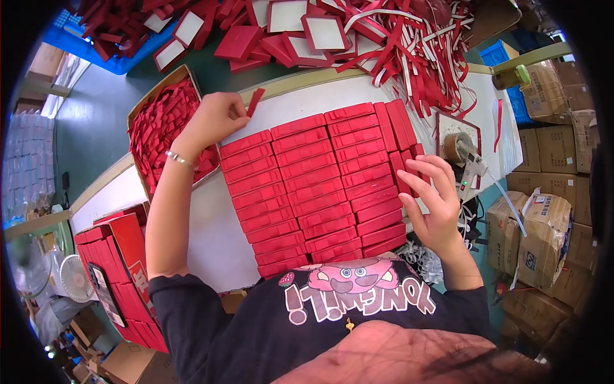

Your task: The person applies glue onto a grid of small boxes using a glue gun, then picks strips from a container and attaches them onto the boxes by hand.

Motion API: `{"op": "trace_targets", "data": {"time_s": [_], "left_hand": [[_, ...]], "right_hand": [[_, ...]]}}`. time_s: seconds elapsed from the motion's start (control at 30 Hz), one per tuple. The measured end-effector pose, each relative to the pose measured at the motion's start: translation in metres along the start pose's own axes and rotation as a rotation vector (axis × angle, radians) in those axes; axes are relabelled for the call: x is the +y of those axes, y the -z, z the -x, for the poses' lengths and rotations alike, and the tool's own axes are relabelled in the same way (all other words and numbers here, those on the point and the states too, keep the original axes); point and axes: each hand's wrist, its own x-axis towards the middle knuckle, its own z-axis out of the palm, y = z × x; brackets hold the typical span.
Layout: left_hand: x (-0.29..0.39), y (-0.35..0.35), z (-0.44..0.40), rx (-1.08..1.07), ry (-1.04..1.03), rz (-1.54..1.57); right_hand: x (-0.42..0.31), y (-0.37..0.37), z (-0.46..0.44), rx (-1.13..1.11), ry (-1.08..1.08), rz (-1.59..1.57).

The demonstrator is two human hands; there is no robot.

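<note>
A short red ribbon strip (255, 102) is pinched between the thumb and finger of my left hand (222, 117), above the upper left corner of the box rows. Side by side on the white table lie three columns of narrow red boxes (310, 185), many with a flat ribbon band across them. At their right edge hovers my right hand (435, 198), fingers spread and curved, with nothing in it; whether its fingertips touch the boxes there I cannot tell. Beside my left wrist stands a carton (167, 125) full of short red ribbon pieces.
Open red boxes with white insides (325, 33) and long ribbons (422, 57) are heaped at the back. To the right are a tape roll (455, 147), a glue gun (473, 168) and stacked cardboard boxes (543, 237). A phone (105, 291) lies on red boxes at left.
</note>
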Motion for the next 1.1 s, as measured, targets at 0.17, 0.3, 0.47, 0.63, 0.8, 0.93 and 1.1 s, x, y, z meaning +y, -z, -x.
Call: {"op": "trace_targets", "data": {"time_s": [0.17,0.3,0.47,0.63,0.8,0.93,1.1], "left_hand": [[0.069,-0.010,0.041,0.023,0.091,0.607],[0.103,-0.039,0.072,-0.068,0.001,0.764],[0.140,-0.094,0.101,0.280,-0.519,-0.021],[0.154,-0.123,0.121,0.252,-0.845,-0.150],[0.152,-0.135,0.123,0.339,-1.023,-0.268],[0.150,-0.138,0.121,0.306,-1.103,-0.285],[0.147,-0.136,0.123,0.310,-1.084,-0.358]], "right_hand": [[-0.012,0.000,-0.001,0.018,0.031,-0.184],[-0.019,-0.010,-0.003,0.062,-0.043,-0.350],[-0.022,-0.013,0.012,-0.057,-0.440,-0.940],[-0.015,-0.009,0.041,-0.284,-0.778,-1.289],[-0.015,-0.007,0.057,-0.356,-0.935,-1.335],[-0.010,-0.011,0.061,-0.303,-0.895,-1.366],[-0.006,-0.003,0.039,-0.344,-0.778,-1.309]]}}
